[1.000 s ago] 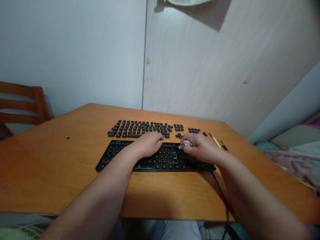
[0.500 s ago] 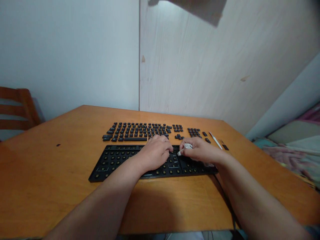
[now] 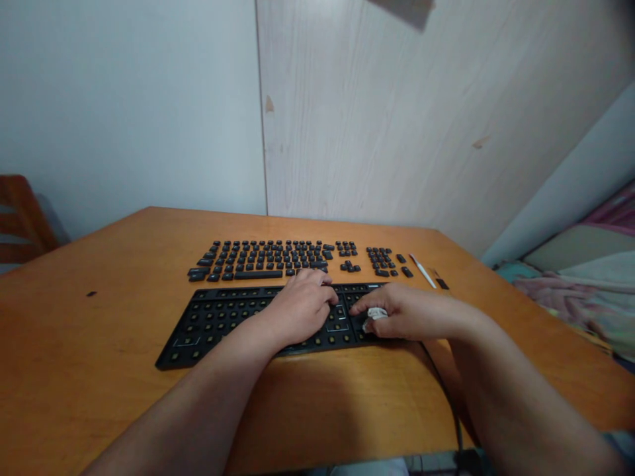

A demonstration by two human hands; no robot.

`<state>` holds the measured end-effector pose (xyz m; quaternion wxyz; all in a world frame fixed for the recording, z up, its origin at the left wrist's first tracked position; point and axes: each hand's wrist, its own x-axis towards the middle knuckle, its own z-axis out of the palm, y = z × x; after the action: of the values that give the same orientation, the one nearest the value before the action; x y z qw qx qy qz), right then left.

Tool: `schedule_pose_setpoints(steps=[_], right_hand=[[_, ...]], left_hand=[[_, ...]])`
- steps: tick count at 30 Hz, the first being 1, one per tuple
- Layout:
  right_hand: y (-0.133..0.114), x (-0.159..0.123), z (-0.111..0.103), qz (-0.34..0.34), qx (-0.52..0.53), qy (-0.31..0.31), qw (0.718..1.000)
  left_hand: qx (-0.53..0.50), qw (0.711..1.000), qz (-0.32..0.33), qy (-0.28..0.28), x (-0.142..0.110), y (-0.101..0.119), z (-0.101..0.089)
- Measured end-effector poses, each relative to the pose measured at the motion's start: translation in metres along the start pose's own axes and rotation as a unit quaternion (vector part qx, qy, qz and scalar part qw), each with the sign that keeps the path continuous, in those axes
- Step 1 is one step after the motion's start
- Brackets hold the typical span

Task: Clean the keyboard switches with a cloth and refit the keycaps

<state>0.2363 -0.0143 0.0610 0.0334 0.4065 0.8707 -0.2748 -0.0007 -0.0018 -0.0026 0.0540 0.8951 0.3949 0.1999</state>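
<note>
In the head view a black keyboard base, its keycaps off and its switches bare, lies across the wooden table in front of me. My left hand rests palm-down on the middle of the base, fingers a little apart and nothing held in them. Over the base's right end, my right hand pinches a crumpled white tissue. Its index finger reaches out to the left, low over the number-pad area. Both hands hide parts of the base.
Behind the base, removed black keycaps are laid out in keyboard order, with a long space bar. To the right lie a white pen-like stick and a small dark-ended brush. A cable runs off the front edge. A chair stands at left.
My right hand has come nearer along the base, its index finger now stretched leftward and the tissue lower in the grip. The view has shifted slightly; my left hand stays on the base.
</note>
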Motion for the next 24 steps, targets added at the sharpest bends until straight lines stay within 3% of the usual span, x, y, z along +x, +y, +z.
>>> schedule_pose_setpoints(steps=[5, 10, 24], right_hand=[[-0.011, -0.001, 0.003, -0.02, -0.054, 0.017, 0.998], [-0.018, -0.001, 0.009, 0.005, -0.109, 0.044, 0.993], [-0.031, 0.0, 0.02, 0.017, -0.21, 0.053, 0.976]], left_hand=[[0.013, 1.0, -0.003, -0.003, 0.0, 0.002, 0.001], [0.018, 1.0, -0.013, -0.005, 0.0, 0.002, 0.0], [0.005, 1.0, -0.027, -0.002, 0.001, 0.006, -0.001]])
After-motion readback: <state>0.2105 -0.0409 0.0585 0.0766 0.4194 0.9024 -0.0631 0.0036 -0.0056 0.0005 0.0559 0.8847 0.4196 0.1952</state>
